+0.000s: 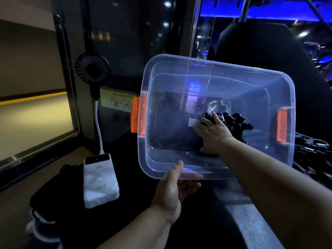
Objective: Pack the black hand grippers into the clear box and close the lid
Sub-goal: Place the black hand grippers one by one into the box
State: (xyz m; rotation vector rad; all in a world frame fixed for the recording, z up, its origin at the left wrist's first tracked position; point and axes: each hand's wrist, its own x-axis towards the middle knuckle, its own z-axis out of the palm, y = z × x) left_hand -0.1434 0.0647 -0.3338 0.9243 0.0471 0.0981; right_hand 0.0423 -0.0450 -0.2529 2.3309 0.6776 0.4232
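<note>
Right hand [213, 133], grip wide, presses flat on the black hand grippers [235, 121] lying at the right of the clear box [215, 64] floor; left hand [172, 187] pinches the near rim. Better to spread them low, so the box can close

Clear box [215, 72] (orange latches [139, 115] at both short ends), lid off, tipped with its opening toward the viewer. Black grippers [235, 121] lie clustered inside, at the right of its floor. A further dark pile [312, 155] lies outside, right of the box.

Dark surface [195, 218], white power bank [100, 180], black hand grippers [313, 156] heaped
</note>
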